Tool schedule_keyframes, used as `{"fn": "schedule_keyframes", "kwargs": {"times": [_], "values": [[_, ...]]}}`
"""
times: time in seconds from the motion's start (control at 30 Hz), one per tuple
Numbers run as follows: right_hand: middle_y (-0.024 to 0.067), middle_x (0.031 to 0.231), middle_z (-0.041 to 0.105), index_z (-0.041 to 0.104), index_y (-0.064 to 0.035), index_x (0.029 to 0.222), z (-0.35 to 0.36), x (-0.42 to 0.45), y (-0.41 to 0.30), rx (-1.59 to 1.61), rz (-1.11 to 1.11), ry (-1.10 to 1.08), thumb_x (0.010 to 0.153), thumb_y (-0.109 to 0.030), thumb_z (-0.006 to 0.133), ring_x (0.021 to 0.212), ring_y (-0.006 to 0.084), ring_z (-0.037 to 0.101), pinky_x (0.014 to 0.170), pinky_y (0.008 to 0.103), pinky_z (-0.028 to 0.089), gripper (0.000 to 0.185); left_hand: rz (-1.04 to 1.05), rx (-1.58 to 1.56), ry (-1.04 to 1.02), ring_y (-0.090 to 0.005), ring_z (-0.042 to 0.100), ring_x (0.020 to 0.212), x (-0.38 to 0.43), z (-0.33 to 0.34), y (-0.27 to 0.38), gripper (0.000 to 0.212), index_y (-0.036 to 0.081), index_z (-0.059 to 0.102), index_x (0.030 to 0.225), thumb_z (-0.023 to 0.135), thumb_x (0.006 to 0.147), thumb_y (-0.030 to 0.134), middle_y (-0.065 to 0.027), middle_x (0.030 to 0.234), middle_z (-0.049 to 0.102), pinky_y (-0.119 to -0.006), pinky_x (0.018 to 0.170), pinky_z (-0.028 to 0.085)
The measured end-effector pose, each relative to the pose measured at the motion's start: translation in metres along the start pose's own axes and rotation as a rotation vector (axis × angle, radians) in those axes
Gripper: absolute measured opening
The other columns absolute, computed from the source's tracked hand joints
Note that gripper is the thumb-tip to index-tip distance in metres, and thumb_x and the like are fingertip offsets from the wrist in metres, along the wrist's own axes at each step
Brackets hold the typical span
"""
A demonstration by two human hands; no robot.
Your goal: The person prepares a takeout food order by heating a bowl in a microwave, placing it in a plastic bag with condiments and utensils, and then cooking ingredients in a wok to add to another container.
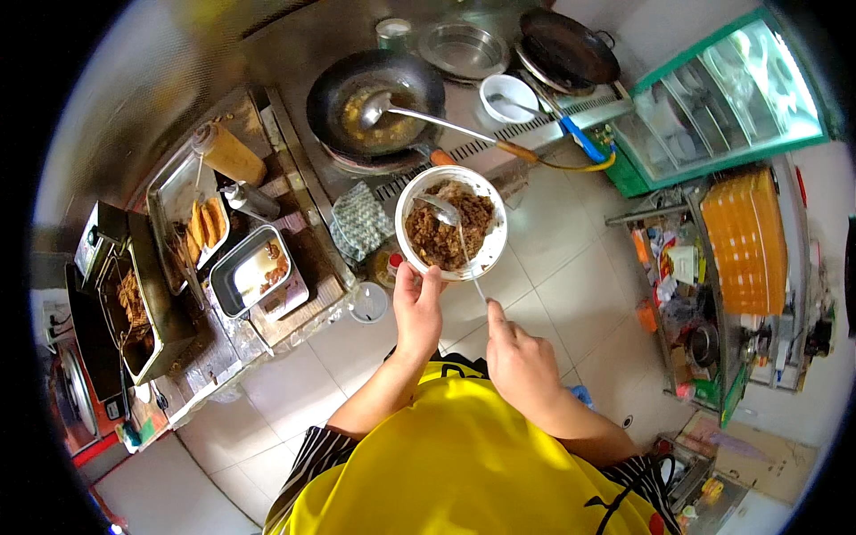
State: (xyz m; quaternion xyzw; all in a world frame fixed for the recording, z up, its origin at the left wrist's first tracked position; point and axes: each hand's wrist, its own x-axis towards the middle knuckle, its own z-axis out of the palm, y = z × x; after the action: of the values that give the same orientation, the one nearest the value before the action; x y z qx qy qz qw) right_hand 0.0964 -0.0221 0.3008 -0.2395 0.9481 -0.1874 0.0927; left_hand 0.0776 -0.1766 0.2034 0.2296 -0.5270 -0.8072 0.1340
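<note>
My left hand (418,307) grips the near rim of a white tub (500,231), thumb at the edge. Inside the tub is a dark brown, crumbly food mixture (428,231). My right hand (521,358) holds the handle of a metal spoon (447,212), whose bowl rests on the mixture. Just beyond the tub, a black wok (328,107) sits on the stove with oily yellowish liquid (354,134) in it. A long-handled metal ladle (435,122) lies across the wok, its wooden end over the stove's front edge.
Left of me, a worktop holds a metal container (231,294), a tray (167,180) with fried pieces, a sauce bottle (234,157) and a deep fryer (157,334). A folded cloth (361,217) lies by the stove. A white bowl (491,87), a blue-handled tool (582,139) and a green-framed display fridge (642,170) are rightward.
</note>
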Motion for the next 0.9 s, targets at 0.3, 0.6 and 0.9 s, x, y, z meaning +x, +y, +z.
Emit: {"fn": "schedule_keyframes", "kwargs": {"times": [0.3,0.6,0.9], "values": [[0.0238,0.082,0.065,0.046,0.0101,0.126,-0.005,0.075,-0.01,0.436,-0.181,-0.116,0.086,-0.003,0.054,0.072,0.0392,0.064,0.064,0.0449,0.051,0.043,0.09,0.001,0.145,-0.0054,0.048,0.076,0.056,0.004,0.013,0.008,0.003,0.05,0.095,0.053,0.096,0.011,0.0001,0.086,0.055,-0.022,0.069,0.042],[0.0229,0.074,0.063,0.047,0.0086,0.126,-0.002,0.131,-0.005,0.312,-0.277,-0.287,0.088,-0.006,0.052,0.065,0.0396,0.062,0.059,0.0463,0.05,0.042,0.13,0.137,0.348,-0.0055,0.045,0.068,0.085,0.0,0.012,0.009,0.003,0.052,0.093,0.054,0.095,0.011,0.0013,0.078,0.053,-0.023,0.061,0.04],[0.0226,0.064,0.059,0.048,0.0092,0.124,-0.021,0.181,0.015,0.539,-0.373,-0.408,0.091,-0.009,0.05,0.056,0.0382,0.06,0.056,0.0444,0.047,0.038,0.142,0.071,0.487,-0.0046,0.043,0.065,0.112,0.011,0.011,0.008,0.003,0.052,0.092,0.055,0.094,0.01,0.0019,0.076,0.052,-0.022,0.057,0.037]]}}
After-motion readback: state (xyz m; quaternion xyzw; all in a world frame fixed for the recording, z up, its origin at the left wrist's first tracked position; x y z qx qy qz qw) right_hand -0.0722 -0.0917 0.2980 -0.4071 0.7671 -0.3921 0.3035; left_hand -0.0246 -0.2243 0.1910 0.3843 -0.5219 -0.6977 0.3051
